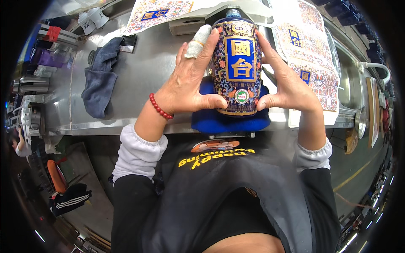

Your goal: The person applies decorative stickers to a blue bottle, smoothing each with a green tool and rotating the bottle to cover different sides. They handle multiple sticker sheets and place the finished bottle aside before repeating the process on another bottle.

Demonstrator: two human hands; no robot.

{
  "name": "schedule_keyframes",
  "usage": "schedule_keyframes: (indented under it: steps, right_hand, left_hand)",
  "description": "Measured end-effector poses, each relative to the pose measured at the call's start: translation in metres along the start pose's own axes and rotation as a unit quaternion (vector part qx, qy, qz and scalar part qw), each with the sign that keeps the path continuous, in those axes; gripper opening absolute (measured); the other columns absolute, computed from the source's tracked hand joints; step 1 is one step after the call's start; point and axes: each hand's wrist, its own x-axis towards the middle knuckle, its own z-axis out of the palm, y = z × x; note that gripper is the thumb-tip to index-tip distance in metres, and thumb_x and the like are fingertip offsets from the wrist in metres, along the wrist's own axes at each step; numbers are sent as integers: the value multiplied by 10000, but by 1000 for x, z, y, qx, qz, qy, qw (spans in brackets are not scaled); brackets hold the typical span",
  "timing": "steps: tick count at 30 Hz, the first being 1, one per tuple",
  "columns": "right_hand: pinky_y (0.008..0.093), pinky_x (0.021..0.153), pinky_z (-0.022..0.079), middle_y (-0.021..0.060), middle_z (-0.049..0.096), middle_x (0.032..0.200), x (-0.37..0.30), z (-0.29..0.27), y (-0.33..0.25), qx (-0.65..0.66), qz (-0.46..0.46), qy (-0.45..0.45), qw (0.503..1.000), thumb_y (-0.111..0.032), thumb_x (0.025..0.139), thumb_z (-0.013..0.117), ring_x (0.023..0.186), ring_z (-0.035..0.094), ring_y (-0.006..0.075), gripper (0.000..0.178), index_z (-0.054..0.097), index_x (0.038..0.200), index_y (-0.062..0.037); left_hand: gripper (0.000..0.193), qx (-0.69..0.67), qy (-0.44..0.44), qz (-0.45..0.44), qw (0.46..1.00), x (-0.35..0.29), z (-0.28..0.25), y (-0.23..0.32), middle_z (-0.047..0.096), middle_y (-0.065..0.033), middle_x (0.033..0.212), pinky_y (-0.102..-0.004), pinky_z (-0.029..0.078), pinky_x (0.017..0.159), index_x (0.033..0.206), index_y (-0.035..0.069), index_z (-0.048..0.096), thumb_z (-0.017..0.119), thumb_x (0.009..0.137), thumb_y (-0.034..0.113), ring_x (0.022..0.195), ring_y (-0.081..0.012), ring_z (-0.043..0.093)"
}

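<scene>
A dark blue patterned bottle with a blue and gold label lies on a blue cushion at the front edge of the steel worktable. My left hand presses its left side; one finger is wrapped in white tape and a red bead bracelet circles the wrist. My right hand grips its right side, thumb near the bottle's base. Both thumbs meet under the small round seal on the label.
A dark blue cloth lies crumpled on the table's left. Sheets of printed labels are stacked at the right, another sheet at the back. A sink with a tap is further right. An orange stool stands on the floor.
</scene>
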Motion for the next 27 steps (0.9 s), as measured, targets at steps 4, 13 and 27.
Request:
schedule_keyframes:
  steps: [4,13,27]
  right_hand:
    - [465,1158,358,208,237,1651,1,1,1,-26,6,3,1000,-634,525,900,1324,500,326,1494,86,1627,-40]
    - [437,1151,387,208,164,1675,0,0,2,-28,5,-16,999,-597,612,895,1511,277,365,1410,73,1631,-72]
    - [436,1151,383,209,167,1673,0,1,4,-7,4,-17,1000,-605,605,892,1486,322,368,1427,58,1631,-68]
  left_hand:
    - [1336,17,-14,0,1000,1,-3,1,194,-240,1652,-634,96,1189,1643,149,97,679,669,853,1525,-437,189]
    - [1364,22,-21,2,1000,0,-3,-3,216,-208,1657,-668,99,1175,1646,176,75,720,640,835,1524,-435,196]
    - [1354,28,-13,11,999,-1,-2,-1,197,-203,1664,-672,95,1175,1645,173,55,708,662,835,1531,-429,182]
